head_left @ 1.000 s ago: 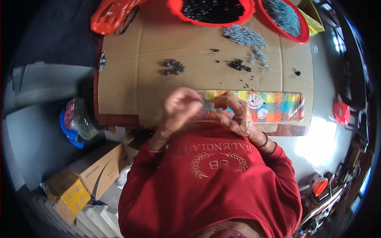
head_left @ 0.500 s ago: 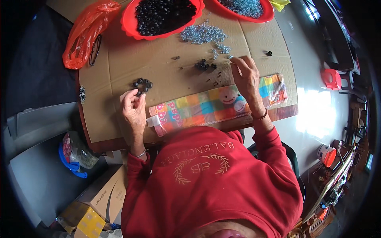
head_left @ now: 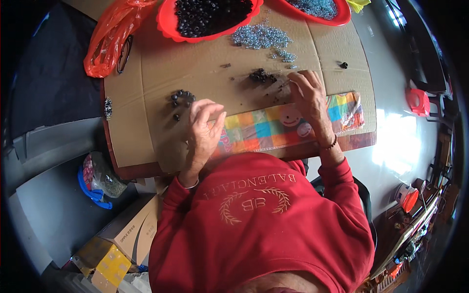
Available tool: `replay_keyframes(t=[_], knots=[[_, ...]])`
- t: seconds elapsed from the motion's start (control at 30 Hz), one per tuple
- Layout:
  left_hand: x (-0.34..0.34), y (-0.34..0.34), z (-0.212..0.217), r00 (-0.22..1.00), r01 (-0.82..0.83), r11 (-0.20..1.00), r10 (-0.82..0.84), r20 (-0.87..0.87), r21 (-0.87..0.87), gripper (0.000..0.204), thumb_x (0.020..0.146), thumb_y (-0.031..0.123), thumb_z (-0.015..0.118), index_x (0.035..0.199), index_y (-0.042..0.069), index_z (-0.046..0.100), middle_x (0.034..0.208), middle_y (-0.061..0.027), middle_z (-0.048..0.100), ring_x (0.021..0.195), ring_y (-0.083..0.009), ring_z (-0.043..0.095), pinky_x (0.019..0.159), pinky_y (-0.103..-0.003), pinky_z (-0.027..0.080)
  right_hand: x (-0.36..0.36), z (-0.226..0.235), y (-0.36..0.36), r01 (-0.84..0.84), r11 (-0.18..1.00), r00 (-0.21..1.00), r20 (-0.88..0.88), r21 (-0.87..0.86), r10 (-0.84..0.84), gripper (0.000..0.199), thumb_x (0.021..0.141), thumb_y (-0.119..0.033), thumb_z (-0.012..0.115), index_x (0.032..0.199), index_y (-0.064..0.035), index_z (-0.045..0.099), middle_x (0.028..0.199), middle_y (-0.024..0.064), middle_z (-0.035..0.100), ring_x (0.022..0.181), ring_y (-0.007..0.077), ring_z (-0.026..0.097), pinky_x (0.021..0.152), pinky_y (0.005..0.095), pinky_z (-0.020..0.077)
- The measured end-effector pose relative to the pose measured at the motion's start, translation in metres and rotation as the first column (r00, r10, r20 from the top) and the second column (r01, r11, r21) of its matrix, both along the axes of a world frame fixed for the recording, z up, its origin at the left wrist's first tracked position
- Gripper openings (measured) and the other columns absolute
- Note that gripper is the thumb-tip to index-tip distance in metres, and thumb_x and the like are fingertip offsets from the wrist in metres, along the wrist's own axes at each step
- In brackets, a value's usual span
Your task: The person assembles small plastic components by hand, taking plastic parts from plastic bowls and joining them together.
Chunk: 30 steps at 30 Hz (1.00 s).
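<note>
My left hand (head_left: 204,129) hovers over the left end of a folded checked cloth (head_left: 254,128), thumb and fingers apart with nothing visible between them. To its left lies a loose ring of round black beads (head_left: 181,94), with one black bead (head_left: 177,117) set apart on the near side. My right hand (head_left: 309,95) is above the cloth, its fingers pinched together near a small heap of black beads (head_left: 261,75). Whatever those fingertips hold is too small to make out. Clear bluish beads (head_left: 261,37) lie spread on the cardboard beyond.
A scalloped red bowl (head_left: 168,29) of black beads and a red plate (head_left: 342,18) of clear beads stand at the far side. An orange-red plastic bag (head_left: 105,53) and dark glasses (head_left: 125,53) lie far left. One black piece (head_left: 344,65) sits right on the cardboard (head_left: 132,141).
My left hand has left the black bead ring, moved right and opened. My right hand has drawn slightly back from the clear beads toward the black heap. The whole view has shifted a little.
</note>
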<state>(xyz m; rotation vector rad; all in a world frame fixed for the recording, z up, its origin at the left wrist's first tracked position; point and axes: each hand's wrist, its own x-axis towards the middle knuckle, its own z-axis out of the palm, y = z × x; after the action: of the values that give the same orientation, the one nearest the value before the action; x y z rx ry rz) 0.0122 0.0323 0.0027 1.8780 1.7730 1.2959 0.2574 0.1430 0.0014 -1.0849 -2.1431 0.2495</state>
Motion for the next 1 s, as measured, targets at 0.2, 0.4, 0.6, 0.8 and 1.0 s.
replay_keyframes(t=[0.2, 0.4, 0.6, 0.8, 1.0], knots=[[0.01, 0.018, -0.004, 0.998, 0.067, 0.99, -0.065, 0.02, -0.121, 0.023, 0.069, 0.0, 0.069, 0.089, 0.005, 0.059, 0.092, -0.0079, 0.054, 0.076, -0.0215, 0.056, 0.065, -0.03, 0.048, 0.011, -0.005, -0.019, 0.061, 0.997, 0.997, -0.049, -0.052, -0.064, 0.017, 0.072, 0.0, 0.064, 0.088, -0.0032, 0.06, 0.082, 0.0105, 0.057, 0.075, 0.0293, 0.056, 0.065, 0.0358, 0.0459], [0.03, 0.063, -0.002, 0.998, 0.07, 0.987, -0.068, 0.016, -0.143, 0.025, 0.07, 0.004, 0.068, 0.093, 0.006, 0.06, 0.094, -0.0089, 0.054, 0.08, -0.0243, 0.057, 0.067, -0.033, 0.048, 0.008, -0.012, -0.023, 0.044, 0.996, 0.999, -0.017, -0.071, -0.045, 0.018, 0.072, -0.002, 0.064, 0.089, -0.0034, 0.06, 0.085, 0.011, 0.057, 0.078, 0.0295, 0.055, 0.067, 0.0369, 0.0452], [0.063, 0.101, -0.019, 0.971, 0.183, 0.978, -0.196, -0.134, -0.103, 0.025, 0.069, 0.004, 0.069, 0.093, 0.005, 0.06, 0.092, -0.0106, 0.055, 0.085, -0.0279, 0.056, 0.073, -0.036, 0.046, 0.022, -0.02, -0.015, 0.02, 0.997, 0.999, -0.045, -0.078, -0.023, 0.017, 0.072, 0.0, 0.062, 0.088, -0.0031, 0.059, 0.085, 0.0109, 0.057, 0.077, 0.0292, 0.055, 0.068, 0.0374, 0.045], [0.06, 0.095, -0.032, 0.981, 0.18, 0.98, -0.185, -0.051, -0.088, 0.025, 0.068, -0.003, 0.069, 0.092, 0.004, 0.061, 0.085, -0.0065, 0.056, 0.068, -0.0164, 0.058, 0.061, -0.029, 0.049, 0.026, -0.019, -0.008, 0.037, 0.998, 0.997, -0.066, -0.058, -0.04, 0.016, 0.072, 0.0, 0.062, 0.087, -0.0028, 0.059, 0.082, 0.0109, 0.056, 0.074, 0.0288, 0.055, 0.066, 0.0369, 0.045], [0.059, 0.083, -0.01, 0.994, 0.108, 0.991, -0.104, 0.043, -0.081, 0.025, 0.068, 0.0, 0.07, 0.09, 0.005, 0.061, 0.088, -0.0074, 0.053, 0.073, -0.02, 0.056, 0.063, -0.032, 0.047, 0.015, -0.007, -0.015, 0.038, 0.999, 0.997, -0.058, -0.031, -0.04, 0.016, 0.072, -0.001, 0.062, 0.088, -0.0025, 0.06, 0.082, 0.0109, 0.056, 0.074, 0.0288, 0.055, 0.066, 0.0366, 0.045]])
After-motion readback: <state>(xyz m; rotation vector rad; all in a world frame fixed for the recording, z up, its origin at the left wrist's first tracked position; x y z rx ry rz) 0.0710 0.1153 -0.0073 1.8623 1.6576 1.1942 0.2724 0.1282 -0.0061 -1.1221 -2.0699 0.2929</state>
